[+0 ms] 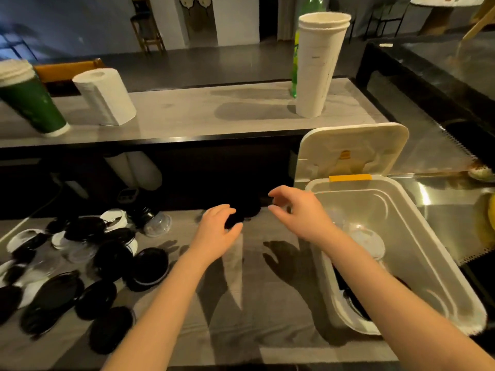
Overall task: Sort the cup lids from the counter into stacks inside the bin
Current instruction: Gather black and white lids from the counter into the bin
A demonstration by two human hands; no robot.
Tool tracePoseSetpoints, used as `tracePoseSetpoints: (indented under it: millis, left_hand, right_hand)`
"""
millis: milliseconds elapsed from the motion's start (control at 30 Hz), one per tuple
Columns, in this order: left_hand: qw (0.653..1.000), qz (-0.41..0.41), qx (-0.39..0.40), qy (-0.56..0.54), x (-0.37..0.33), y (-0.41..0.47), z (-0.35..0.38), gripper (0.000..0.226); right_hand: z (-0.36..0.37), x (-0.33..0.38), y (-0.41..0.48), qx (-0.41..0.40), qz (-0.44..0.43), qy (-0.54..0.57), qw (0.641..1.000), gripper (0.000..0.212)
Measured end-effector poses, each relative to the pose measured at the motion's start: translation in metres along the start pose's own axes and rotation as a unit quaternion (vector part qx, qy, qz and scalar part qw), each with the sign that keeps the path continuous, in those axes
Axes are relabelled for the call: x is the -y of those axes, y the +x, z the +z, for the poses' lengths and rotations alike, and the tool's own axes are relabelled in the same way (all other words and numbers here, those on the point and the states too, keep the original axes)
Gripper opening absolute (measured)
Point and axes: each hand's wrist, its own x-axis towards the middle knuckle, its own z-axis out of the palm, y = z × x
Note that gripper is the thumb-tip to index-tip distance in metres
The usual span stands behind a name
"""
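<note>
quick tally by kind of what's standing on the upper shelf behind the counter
cup stacks: 2 (green, white)
paper towel roll: 1
green bottle: 1 (mostly hidden behind the white stack)
total: 4

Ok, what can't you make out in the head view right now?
Head view:
- Left hand: grips a dark lid; its fingers hide whether it is one or several.
- Right hand: fingers curled; whether they pinch a clear lid is lost in blur.
- Black lids in the bin: right forearm covers most of the stack.
- Lid pile on the counter: cut off by the left edge, blurred.
</note>
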Motion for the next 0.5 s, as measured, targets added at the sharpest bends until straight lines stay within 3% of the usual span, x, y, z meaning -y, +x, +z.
tracePoseSetpoints:
  millis: [200, 500]
  left_hand:
    - [0.999, -0.015, -0.02, 0.043, 0.084, -0.044, -0.049, 0.037]
    - [0.987, -0.146, -0.012, 0.06, 0.222, -0.089, -0.081, 0.047]
  right_hand:
    - [0.078, 0.06, 0.004, 0.107, -0.011, -0.039, 0.993, 0.03]
    - [0.197, 0.117, 0.009, 0.257, 0.033, -0.081, 0.962, 0.036]
